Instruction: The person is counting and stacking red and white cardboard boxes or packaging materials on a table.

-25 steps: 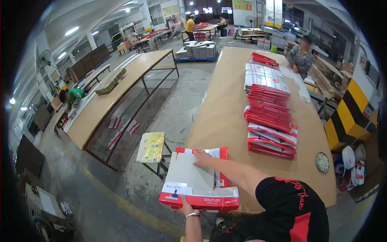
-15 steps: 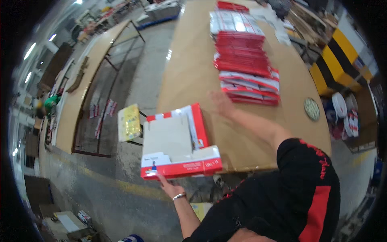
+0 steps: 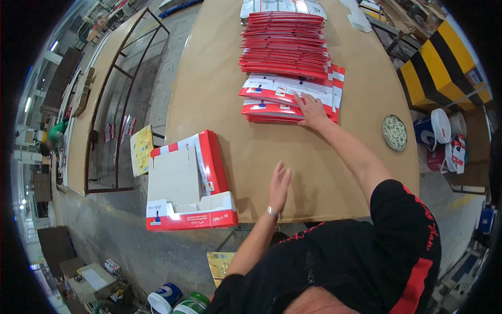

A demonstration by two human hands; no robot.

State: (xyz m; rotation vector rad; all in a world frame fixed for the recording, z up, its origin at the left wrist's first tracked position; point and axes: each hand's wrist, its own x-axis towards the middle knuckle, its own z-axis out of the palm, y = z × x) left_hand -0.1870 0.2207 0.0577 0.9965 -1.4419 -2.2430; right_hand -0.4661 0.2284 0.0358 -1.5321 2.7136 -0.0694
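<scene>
My right hand [image 3: 314, 111] rests on the nearest flat red-and-white cartons [image 3: 285, 90], its fingers spread over their right part and its thumb by the near edge. Behind these, a long row of more folded red cartons [image 3: 285, 44] overlaps away along the table. Above the table's near side, my left hand [image 3: 280, 188] is held up, fingers extended and nothing in it. To its left, a shaped red-and-white box [image 3: 212, 159] with a pale grey inner panel lies at the table's left front corner, jutting past the edge. Neither hand touches this box.
On the right of the brown-topped table [image 3: 361, 172] sits a round dish of pale rings [image 3: 394, 133]. Yellow-and-black striped blocks [image 3: 439, 68] and white-lidded buckets [image 3: 440, 125] stand beyond. A yellow-topped stool [image 3: 141, 150] is at the left, near another long table [image 3: 104, 83].
My left hand has left the near edge of the shaped box and moved right, over the table. My right hand has gone from bare tabletop onto the nearest flat cartons. The view has shifted.
</scene>
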